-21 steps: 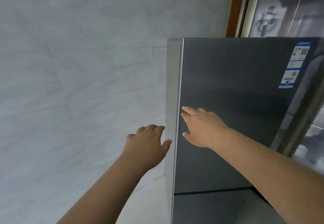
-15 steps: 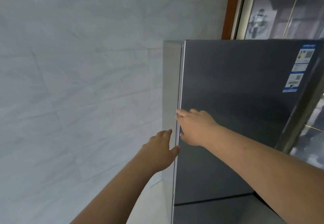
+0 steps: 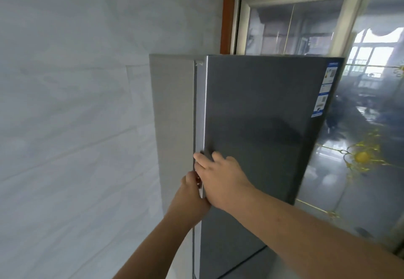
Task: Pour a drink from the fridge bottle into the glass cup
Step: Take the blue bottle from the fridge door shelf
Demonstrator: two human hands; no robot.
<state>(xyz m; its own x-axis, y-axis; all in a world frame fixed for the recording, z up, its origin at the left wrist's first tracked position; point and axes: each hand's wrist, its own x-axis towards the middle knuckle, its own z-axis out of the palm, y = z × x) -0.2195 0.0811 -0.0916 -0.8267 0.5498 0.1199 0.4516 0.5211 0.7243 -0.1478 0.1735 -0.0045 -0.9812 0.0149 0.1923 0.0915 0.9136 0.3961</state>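
Observation:
A dark grey fridge (image 3: 258, 125) fills the middle of the view, its upper door swung a little way off the silver side panel (image 3: 172, 108). My right hand (image 3: 220, 178) is curled round the door's left edge, fingers over the silver strip. My left hand (image 3: 190, 195) sits just below and behind it, fingertips tucked into the same edge gap. No bottle and no glass cup are in view; the fridge's inside is hidden.
A pale grey tiled wall (image 3: 72, 125) stands close on the left of the fridge. Behind it on the right is a wood-framed glass sliding door (image 3: 360, 147) with gold ornament. A blue-and-white label (image 3: 325, 88) is stuck on the door's upper right.
Both hands have reached the door's left edge and closed on it. A gap has appeared between door and fridge side, and the view has shifted up and right.

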